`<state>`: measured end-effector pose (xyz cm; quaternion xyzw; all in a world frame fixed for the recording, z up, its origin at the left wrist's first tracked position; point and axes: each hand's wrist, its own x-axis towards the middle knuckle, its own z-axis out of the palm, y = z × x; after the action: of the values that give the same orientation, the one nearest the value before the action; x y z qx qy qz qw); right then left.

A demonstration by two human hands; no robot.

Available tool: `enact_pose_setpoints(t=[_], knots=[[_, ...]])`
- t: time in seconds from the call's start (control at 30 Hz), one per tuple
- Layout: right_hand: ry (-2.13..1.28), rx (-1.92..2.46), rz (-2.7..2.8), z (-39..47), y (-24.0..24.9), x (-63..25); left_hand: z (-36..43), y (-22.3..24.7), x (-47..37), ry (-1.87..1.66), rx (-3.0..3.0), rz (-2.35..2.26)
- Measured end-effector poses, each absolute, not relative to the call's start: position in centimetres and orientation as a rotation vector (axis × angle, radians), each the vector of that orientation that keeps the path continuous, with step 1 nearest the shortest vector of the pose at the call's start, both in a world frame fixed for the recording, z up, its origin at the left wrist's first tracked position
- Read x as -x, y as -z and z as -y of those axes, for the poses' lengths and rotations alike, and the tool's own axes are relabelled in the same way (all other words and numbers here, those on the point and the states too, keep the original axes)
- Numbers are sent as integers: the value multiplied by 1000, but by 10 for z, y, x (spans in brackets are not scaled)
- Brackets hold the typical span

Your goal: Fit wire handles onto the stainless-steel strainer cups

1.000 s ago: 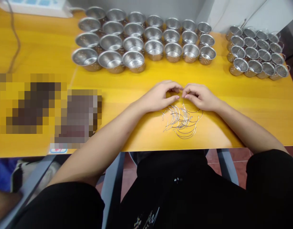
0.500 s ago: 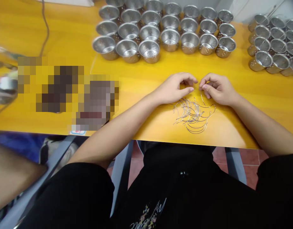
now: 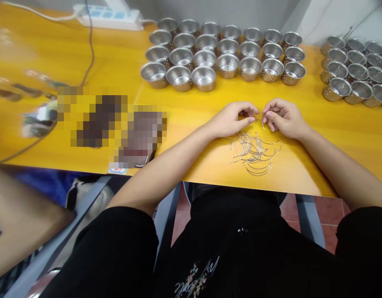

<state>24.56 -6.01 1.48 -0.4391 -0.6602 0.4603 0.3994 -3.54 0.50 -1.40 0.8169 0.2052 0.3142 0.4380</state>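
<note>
Curved metal wires (image 3: 255, 149) lie in a loose, overlapping pile on the yellow table (image 3: 209, 165) in front of me. My right hand (image 3: 282, 118), just beyond the pile's right side, pinches one thin curved wire (image 3: 263, 126) between thumb and fingertips; most of that wire is hidden by the fingers. Facing it, my left hand (image 3: 236, 119) hovers over the pile's far left edge. Its thumb and fingers are apart, with nothing visible between them. A small gap separates the fingertips of both hands.
Rows of perforated metal cups (image 3: 203, 78) stand at the back, with another group of cups (image 3: 337, 89) at the far right holding thin rods. A white power strip (image 3: 110, 18), a dark cable (image 3: 90, 49) and two blurred-out items lie left. Another person's arm (image 3: 23, 223) shows at lower left.
The view has shifted, bringing the power strip into sight. My right hand still pinches a wire, of which less shows below the fingers. My left hand stays open nearby.
</note>
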Motion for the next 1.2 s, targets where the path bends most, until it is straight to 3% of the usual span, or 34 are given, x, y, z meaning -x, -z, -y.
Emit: enact_pose_setpoints(t=[0.43,1.2], knots=[[-1090,1183,1519,53,-6,-238,-6,5,33,-752,-1783,-605],[-1241,1169,1715,58,-11,-252,-9,12,43,-890,-2037,-608]])
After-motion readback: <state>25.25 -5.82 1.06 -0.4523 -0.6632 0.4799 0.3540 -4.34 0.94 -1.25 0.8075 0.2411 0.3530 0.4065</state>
